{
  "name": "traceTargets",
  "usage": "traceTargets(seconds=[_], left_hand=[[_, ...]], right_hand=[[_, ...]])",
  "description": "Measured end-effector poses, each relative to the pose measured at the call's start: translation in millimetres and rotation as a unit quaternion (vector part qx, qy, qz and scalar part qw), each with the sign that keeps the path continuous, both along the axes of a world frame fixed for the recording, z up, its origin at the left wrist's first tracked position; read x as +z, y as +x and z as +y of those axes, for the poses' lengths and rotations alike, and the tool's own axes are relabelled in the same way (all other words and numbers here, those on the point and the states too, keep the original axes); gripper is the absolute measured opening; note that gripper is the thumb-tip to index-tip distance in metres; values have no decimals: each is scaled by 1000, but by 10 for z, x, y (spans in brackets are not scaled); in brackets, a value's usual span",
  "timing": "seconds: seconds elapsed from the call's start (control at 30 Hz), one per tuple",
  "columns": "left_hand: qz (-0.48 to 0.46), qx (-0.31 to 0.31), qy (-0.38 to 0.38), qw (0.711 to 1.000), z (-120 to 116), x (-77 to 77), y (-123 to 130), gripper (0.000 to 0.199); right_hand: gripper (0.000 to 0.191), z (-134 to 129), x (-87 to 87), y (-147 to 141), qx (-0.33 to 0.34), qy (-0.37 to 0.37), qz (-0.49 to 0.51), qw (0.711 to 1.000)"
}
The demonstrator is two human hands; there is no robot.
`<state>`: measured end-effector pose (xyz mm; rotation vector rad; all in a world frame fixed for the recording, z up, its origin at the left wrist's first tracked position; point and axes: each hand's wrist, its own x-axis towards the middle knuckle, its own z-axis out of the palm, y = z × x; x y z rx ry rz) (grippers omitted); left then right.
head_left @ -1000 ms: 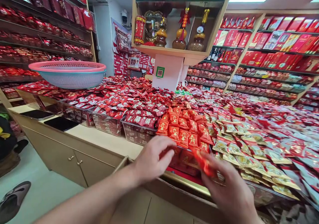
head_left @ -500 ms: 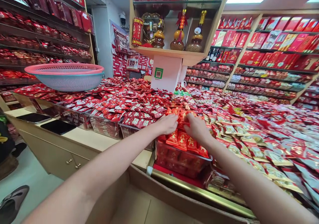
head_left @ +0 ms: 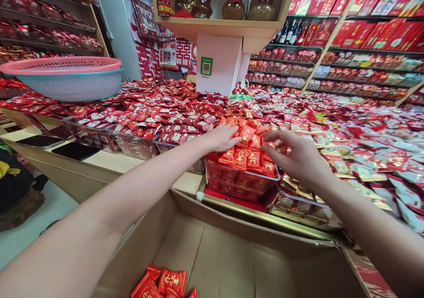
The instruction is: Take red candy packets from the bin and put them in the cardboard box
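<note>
Red candy packets with gold lettering (head_left: 245,135) fill a clear plastic bin (head_left: 236,181) at the counter's front. On the bin's left side rests my left hand (head_left: 223,137), fingers spread over the packets. My right hand (head_left: 294,154) hovers at the bin's right edge, fingers apart and holding nothing that I can see. Below the counter stands an open cardboard box (head_left: 225,254); several of the same red packets (head_left: 172,281) lie at its near left.
Neighbouring bins (head_left: 134,141) heaped with wrapped sweets line the counter. Two dark phones (head_left: 75,149) lie at left, near a pink basket (head_left: 62,63) nested over a blue one. A white pillar with a QR code (head_left: 217,64) holds up a display cabinet (head_left: 220,26).
My view has tilted down, showing more of the cardboard box and the packets in it. My right hand has drawn away to the right, and my left hand has spread flatter.
</note>
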<state>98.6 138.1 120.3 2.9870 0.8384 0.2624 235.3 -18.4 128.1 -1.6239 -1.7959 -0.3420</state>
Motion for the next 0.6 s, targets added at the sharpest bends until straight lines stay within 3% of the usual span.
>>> traceTargets(seconds=[0.13, 0.2, 0.33, 0.47, 0.6], left_hand=[[-2, 10, 2, 1000, 2, -31, 23, 63], [-6, -17, 13, 1000, 2, -19, 49, 65], [38, -78, 45, 995, -11, 79, 132, 63], [59, -49, 67, 995, 3, 144, 239, 52], [51, -22, 75, 996, 61, 116, 315, 40]], right_hand=[[6, -553, -196, -148, 95, -42, 0, 995], [7, -707, -338, -166, 107, -75, -6, 991], [10, -837, -586, -100, 89, -112, 11, 990], [10, -935, -770, -41, 85, -150, 44, 984], [12, -1062, -918, -57, 91, -201, 69, 973]])
